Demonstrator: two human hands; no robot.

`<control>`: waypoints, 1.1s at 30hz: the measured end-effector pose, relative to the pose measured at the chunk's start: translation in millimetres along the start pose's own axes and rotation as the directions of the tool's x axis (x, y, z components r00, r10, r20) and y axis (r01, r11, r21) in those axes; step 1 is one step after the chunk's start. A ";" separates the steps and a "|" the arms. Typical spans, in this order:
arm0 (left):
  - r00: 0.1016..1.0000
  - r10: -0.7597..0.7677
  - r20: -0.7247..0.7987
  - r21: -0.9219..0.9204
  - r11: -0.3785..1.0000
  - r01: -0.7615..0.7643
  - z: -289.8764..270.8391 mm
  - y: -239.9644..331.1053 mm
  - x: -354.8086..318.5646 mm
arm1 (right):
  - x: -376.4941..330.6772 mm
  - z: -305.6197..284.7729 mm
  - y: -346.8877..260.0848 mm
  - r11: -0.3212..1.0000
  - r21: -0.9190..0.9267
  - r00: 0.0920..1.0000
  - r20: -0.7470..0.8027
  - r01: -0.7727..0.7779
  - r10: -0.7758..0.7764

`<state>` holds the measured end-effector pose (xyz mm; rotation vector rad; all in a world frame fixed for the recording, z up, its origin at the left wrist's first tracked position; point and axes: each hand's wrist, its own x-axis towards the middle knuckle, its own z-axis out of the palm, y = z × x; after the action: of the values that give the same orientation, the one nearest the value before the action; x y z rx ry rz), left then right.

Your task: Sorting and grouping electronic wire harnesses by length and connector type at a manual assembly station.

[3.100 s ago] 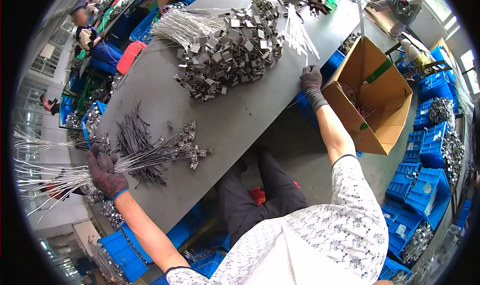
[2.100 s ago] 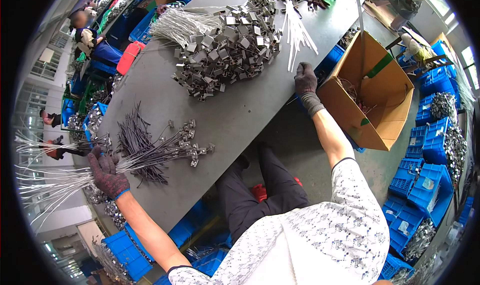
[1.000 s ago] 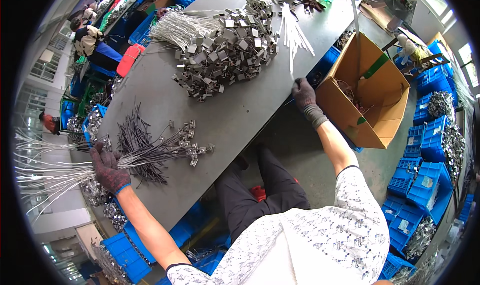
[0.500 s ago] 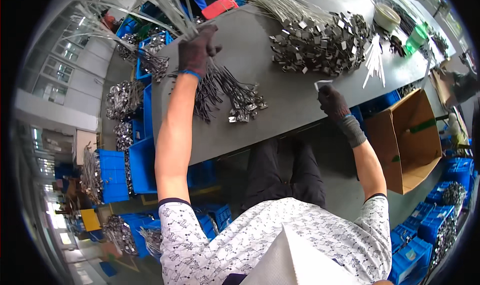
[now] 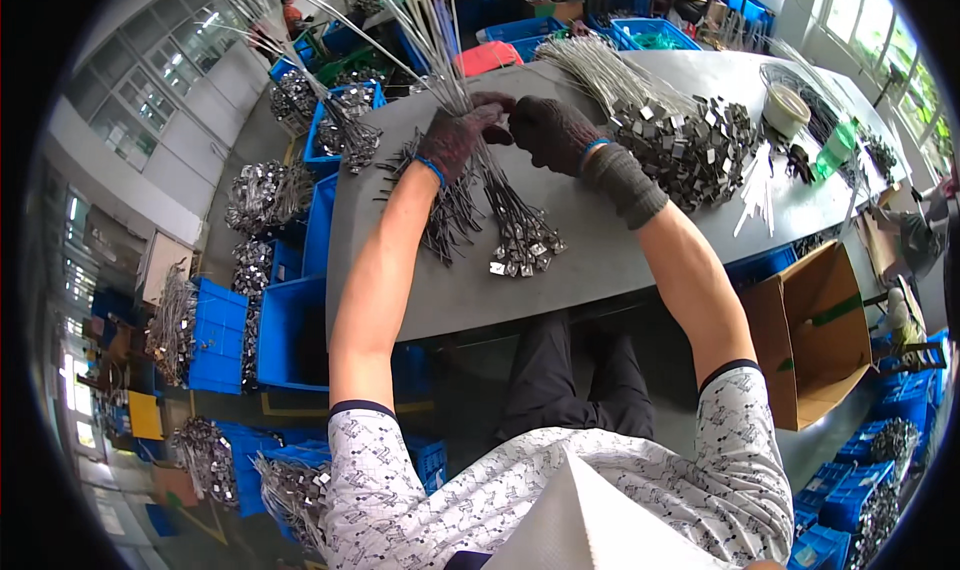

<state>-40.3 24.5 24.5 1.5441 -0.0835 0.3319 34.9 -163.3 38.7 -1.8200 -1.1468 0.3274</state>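
Observation:
My left hand (image 5: 458, 142), in a dark knitted glove, is closed round a bundle of thin cables (image 5: 507, 205). Their pale wire ends rise beyond the hand, and their dark ends with small metal tabs hang toward me over the table (image 5: 590, 265). My gloved right hand (image 5: 553, 135) is up against the bundle beside the left, its fingers curled; whatever they pinch is hidden. Under the bundle lie more loose dark cables (image 5: 450, 230). White thin strips (image 5: 758, 192) are spread at the right of the table.
A big heap of metal-tabbed cables (image 5: 685, 145) lies right of my hands. Behind the strips stand a white tape roll (image 5: 787, 110) and a green bottle (image 5: 837, 148). An open cardboard box (image 5: 825, 325) is at the right, blue crates (image 5: 292, 335) at the left.
My right hand has come from the table's near edge, where it held a bent white strip, up to the bundle. The left hand keeps its hold; the view has shifted.

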 end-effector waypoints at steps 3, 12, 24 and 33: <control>0.999 0.027 -0.036 0.230 0.973 -0.018 -24.3 -5.9 1.1 | -9.0 16.7 -22.2 0.977 0.210 0.999 0.032 -0.027 0.021; 0.819 -0.542 -0.188 0.588 0.605 0.536 -1.4 47.6 -11.5 | -51.4 116.6 -25.6 0.756 0.643 0.992 0.046 -0.121 0.120; 0.789 -0.588 -0.177 0.281 0.738 0.613 3.2 29.6 -18.4 | -59.6 140.0 -26.0 0.387 0.922 0.944 -0.113 -0.018 0.312; 0.906 -0.330 -0.264 0.262 0.880 0.396 4.6 33.3 -47.9 | -68.1 114.8 33.7 0.777 0.624 0.957 -0.269 0.086 0.110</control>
<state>-94.0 12.1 44.3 1.7854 0.4464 0.2103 -54.4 -158.6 -66.0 -1.2184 -0.6941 0.3812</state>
